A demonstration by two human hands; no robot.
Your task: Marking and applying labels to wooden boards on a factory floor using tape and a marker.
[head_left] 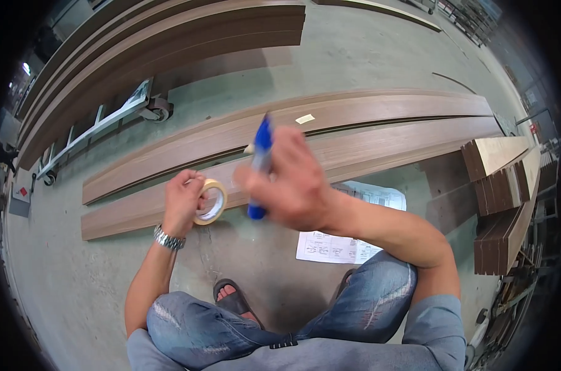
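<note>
My left hand (184, 198) grips a roll of masking tape (216, 213) by its edge, just above the nearer of two long brown boards (367, 145). A blue marker pen (261, 154) stands nearly upright in my right hand (296, 182), which is blurred by motion. Its dark tip points up and away from me. On the farther board (224, 137) sticks a short piece of pale tape (305, 119). Another pale bit (249, 149) shows beside the pen, partly hidden by it.
Printed drawing sheets (336, 246) lie on the floor under my right forearm. At right, several cut boards (506, 232) are stacked. A wheeled metal cart (101, 127) at upper left carries long brown boards (231, 31). My sandalled foot (234, 300) is close in front.
</note>
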